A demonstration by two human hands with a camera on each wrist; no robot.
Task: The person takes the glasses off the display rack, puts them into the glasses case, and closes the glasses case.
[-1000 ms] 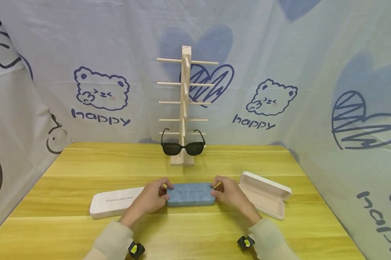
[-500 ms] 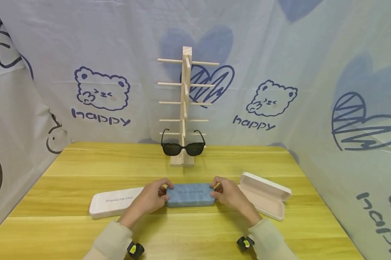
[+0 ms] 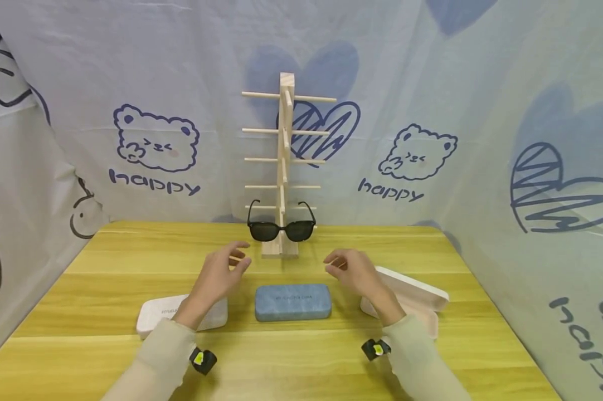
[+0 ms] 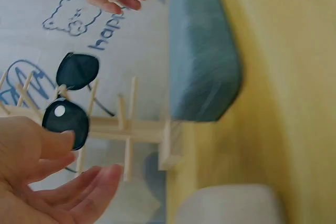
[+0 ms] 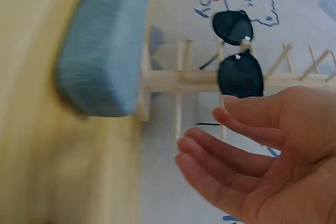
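Observation:
Black sunglasses [image 3: 264,230] hang low on a wooden peg stand [image 3: 286,122] at the back of the table. My left hand [image 3: 220,272] hovers to the left of the stand's foot, fingers loosely bent and holding nothing. On the other side, my right hand [image 3: 354,270] is likewise raised and holds nothing. Between and nearer to me than both hands lies a closed blue glasses case [image 3: 293,302], touched by neither. In the right wrist view, thumb and fingers [image 5: 226,166] are apart, with the sunglasses beyond them.
A closed white glasses case [image 3: 213,314] lies at left, partly hidden behind my left forearm. To the right an open white case [image 3: 417,289] lies partly behind my right arm. A printed cloth [image 3: 211,67] hangs behind the yellow wooden table [image 3: 291,362].
Both hands have let go of the blue glasses case's ends and moved up and away toward the stand. The case stays where it was.

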